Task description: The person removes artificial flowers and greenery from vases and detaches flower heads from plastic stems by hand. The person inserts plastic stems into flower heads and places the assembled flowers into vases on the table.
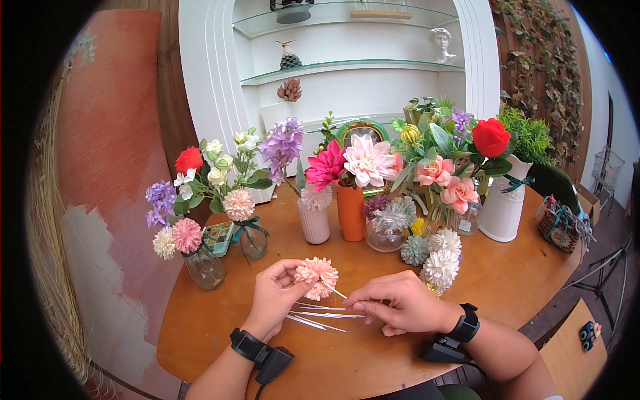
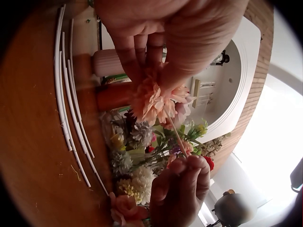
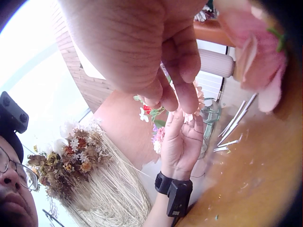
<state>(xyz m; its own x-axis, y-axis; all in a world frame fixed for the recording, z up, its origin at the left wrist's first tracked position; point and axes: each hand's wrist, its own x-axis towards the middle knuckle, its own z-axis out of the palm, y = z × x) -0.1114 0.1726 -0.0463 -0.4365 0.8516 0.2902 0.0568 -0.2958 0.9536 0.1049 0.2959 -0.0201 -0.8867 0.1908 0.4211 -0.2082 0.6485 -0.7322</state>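
Note:
A peach-pink artificial flower head (image 1: 316,272) is pinched between the thumb and fingers of my left hand (image 1: 273,297), over the near middle of the table. From its underside a thin white stick (image 1: 338,292) slants out to my right hand (image 1: 403,303), whose thumb and fingertips grip the far end. In the left wrist view the stick (image 2: 178,135) meets the petals, and its tip is hidden among them. Below the hands, several loose white sticks (image 1: 313,325) lie roughly side by side on the wooden table (image 1: 220,333).
Behind the hands stand glass vases (image 1: 205,270), a pink ribbed vase (image 1: 313,223), an orange vase (image 1: 351,213) and a white pitcher (image 1: 501,207), all with flowers or greenery. White pompom flowers (image 1: 441,268) lie just beyond my right hand. A wicker basket (image 1: 559,227) sits at the table's right edge.

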